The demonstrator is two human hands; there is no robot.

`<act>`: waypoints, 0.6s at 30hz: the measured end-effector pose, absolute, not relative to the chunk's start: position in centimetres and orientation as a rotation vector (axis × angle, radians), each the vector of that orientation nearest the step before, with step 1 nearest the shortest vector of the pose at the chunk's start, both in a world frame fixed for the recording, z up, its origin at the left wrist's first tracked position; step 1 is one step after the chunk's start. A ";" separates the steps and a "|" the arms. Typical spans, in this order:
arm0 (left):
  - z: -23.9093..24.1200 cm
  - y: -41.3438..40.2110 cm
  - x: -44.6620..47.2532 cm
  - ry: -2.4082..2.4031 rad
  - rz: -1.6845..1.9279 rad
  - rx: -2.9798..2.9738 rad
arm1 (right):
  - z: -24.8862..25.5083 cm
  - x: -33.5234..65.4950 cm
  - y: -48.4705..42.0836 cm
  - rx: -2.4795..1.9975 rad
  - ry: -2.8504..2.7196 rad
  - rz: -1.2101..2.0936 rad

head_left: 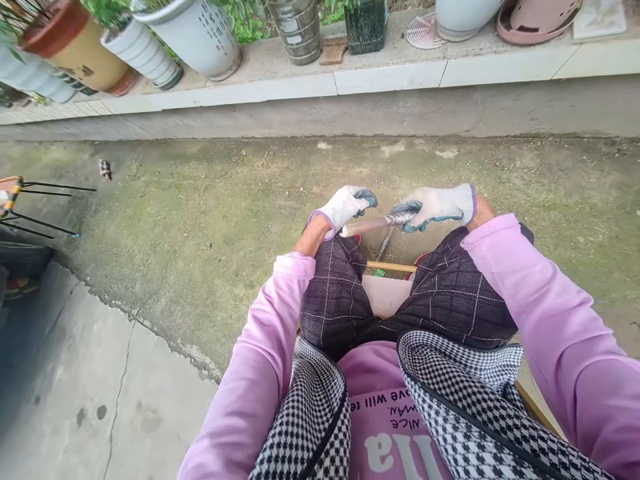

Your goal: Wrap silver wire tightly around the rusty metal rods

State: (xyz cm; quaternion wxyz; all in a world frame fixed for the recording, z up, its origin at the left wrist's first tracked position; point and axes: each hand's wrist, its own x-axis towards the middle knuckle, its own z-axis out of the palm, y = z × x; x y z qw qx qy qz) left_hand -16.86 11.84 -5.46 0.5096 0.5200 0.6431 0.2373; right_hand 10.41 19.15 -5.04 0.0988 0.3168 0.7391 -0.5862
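My right hand point(433, 205), in a white work glove with a blue-grey coated palm, is closed around the wire-wrapped end of a wooden stick point(367, 226). The silvery wire wrapping point(401, 218) shows beside its fingers, and the pale bare end points left. My left hand point(350, 203), gloved alike, hovers just above that bare end with its fingers curled in. Whether a thin thing is pinched there I cannot make out. Below the stick, a thin greyish piece point(385, 245) slants down between my knees; whether it joins the stick is unclear.
A yellow bar point(391, 267) and a pale board-like surface point(385, 293) lie between my legs. Ahead runs a low tiled ledge point(390, 79) bearing several plant pots point(193, 37). At left stand a chair's thin black legs point(47, 190) and part of another person's foot point(23, 287).
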 end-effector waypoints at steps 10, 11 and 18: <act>-4.3 11.5 -15.9 1.494 0.582 1.115 | -6.6 8.6 23.2 1.846 2.491 -1.615; -4.3 11.5 -15.9 1.505 0.582 1.105 | -6.9 8.5 23.6 1.809 2.529 -1.307; -4.1 11.5 -16.4 1.604 0.540 1.012 | -7.4 8.5 23.9 1.532 2.482 -0.570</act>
